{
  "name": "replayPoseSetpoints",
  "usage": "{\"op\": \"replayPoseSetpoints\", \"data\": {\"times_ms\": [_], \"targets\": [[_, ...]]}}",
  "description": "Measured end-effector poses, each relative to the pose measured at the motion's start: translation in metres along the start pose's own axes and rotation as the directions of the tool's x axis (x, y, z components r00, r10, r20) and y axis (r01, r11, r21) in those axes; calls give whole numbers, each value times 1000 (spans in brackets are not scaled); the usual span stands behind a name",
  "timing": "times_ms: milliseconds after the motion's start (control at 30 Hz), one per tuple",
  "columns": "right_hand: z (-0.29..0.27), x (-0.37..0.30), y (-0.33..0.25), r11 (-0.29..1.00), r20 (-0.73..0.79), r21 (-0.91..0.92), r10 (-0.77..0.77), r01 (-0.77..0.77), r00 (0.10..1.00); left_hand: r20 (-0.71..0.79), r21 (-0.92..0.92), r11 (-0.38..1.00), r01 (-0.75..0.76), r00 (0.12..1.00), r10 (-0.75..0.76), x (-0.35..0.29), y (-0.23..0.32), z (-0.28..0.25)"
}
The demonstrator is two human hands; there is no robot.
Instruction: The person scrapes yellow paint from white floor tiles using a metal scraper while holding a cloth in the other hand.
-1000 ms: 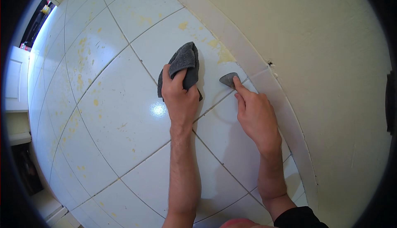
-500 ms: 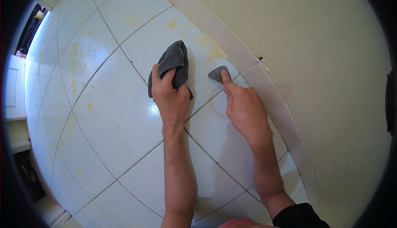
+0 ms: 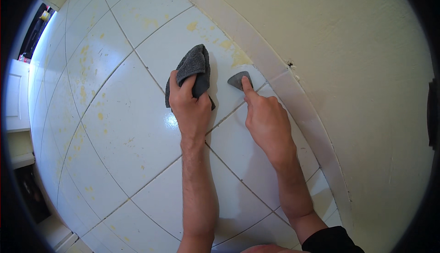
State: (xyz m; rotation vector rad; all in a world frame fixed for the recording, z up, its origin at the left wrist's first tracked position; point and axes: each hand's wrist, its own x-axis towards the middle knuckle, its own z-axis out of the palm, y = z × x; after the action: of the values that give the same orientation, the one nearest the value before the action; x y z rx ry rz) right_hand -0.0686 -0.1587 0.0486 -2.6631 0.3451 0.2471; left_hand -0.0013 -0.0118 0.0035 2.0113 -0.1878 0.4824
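A grey scraper (image 3: 238, 79) is being grasped by the right hand (image 3: 269, 124), its index finger being laid along the blade; the handle is being hidden by the hand. The blade is being aimed toward eleven o'clock, its wide edge leading, and the long axis appears to be running from about five o'clock to eleven. It is being held low over the tiled floor (image 3: 128, 88); whether the edge is being pressed down cannot be told. At nine o'clock from it, a bunched grey cloth (image 3: 195, 65) is being clutched by the left hand (image 3: 191, 108). Just beyond the blade, at twelve o'clock, a yellow patch (image 3: 238, 58) is being left along the skirting (image 3: 263, 57). The tile around and below the blade is appearing clean, while yellow flecks (image 3: 83, 65) are being seen toward nine and ten o'clock, so much seems to be remaining.
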Motion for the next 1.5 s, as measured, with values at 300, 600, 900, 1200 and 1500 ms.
{"op": "replayPoseSetpoints", "data": {"times_ms": [300, 600, 900, 1200, 1500], "targets": [[12, 10, 0, 1000, -82, 17, 8, -7, 997, -2, -8, 1000, 11, 1000, -11, 1, 3, 2], [2, 1, -3, 1000, -1, 14, 22, -22, 1000, -12, 10, 1000, 8, 1000, -8, -1, 3, 3], [-3, -1, 2, 991, -66, 135, -14, 23, 998, -23, 9, 1000, -25, 999, 25, 1, -1, 4], [-3, 7, 4, 995, -80, 56, 84, -80, 993, -13, -8, 1000, 0, 1000, 0, 1, 1, 3], [-10, -1, 6, 997, -56, 82, 19, -15, 998, -6, -10, 1000, -5, 1000, 5, -1, 2, 4]]}}
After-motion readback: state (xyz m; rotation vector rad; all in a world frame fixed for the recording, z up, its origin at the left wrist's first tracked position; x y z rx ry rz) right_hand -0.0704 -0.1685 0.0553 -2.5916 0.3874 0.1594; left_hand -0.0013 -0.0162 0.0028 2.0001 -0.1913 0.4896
